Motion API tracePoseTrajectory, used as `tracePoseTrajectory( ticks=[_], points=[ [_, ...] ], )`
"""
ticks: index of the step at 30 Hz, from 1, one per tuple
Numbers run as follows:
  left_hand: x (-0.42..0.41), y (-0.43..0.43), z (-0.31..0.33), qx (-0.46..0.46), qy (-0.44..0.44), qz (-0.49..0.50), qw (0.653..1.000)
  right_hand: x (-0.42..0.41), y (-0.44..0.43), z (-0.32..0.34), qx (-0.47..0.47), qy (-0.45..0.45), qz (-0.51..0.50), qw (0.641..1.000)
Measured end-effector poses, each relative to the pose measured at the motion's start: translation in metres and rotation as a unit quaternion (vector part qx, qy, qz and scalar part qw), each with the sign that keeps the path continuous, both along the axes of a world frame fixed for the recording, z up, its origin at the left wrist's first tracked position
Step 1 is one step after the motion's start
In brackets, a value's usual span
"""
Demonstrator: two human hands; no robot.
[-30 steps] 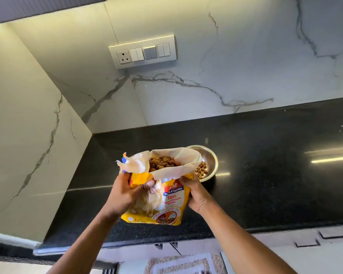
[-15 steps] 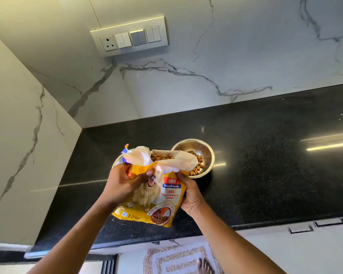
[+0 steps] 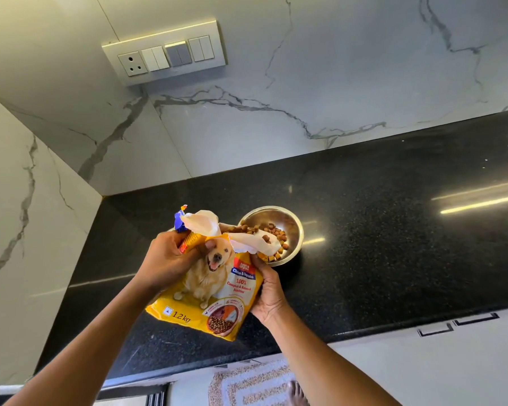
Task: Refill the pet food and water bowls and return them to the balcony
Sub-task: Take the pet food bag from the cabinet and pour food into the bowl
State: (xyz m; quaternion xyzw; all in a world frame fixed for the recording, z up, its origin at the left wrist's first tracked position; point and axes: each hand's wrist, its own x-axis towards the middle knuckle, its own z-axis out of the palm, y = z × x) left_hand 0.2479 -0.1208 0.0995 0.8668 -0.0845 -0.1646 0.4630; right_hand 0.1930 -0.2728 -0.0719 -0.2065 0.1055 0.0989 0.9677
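Beside the steel bowl (image 3: pixel 272 234), left hand (image 3: pixel 165 260) & right hand (image 3: pixel 269 290) both clamp the soft kibble bag (image 3: pixel 208 291), tipped w/ kibble (image 3: pixel 272 234) spilling in. Floppy, crinkly (probably light-ish); best gripped by its sides near the mouth.

White veined marble walls (image 3: pixel 320 68), switch panel (image 3: pixel 165 54), black granite countertop (image 3: pixel 393 244), patterned rug (image 3: pixel 247 382)

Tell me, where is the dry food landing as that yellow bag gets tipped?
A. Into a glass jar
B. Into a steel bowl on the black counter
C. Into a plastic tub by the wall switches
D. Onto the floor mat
B: brown kibble slides over the yellow bag's open mouth into the steel bowl on the black counter, the left hand and right hand gripping the bag.
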Motion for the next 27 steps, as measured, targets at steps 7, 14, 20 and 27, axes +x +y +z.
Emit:
tracePoseTrajectory(
  ticks=[7, 14, 20, 27],
  points=[
    [0.007, -0.007, 0.0, 0.058, -0.036, -0.004, 0.998, -0.003, 0.0, -0.005, 0.012, 0.008, -0.008, 1.0],
    [0.005, -0.009, 0.003, 0.052, -0.034, 0.005, 0.998, -0.002, 0.001, -0.007, 0.007, 0.017, 0.003, 1.0],
    [0.008, -0.008, 0.006, 0.051, -0.036, 0.001, 0.998, 0.003, 0.003, -0.007, 0.007, 0.023, 0.005, 1.0],
    [0.006, -0.011, 0.01, 0.05, -0.032, -0.011, 0.998, 0.004, 0.006, -0.011, 0.02, 0.024, 0.009, 0.999]
  ],
)
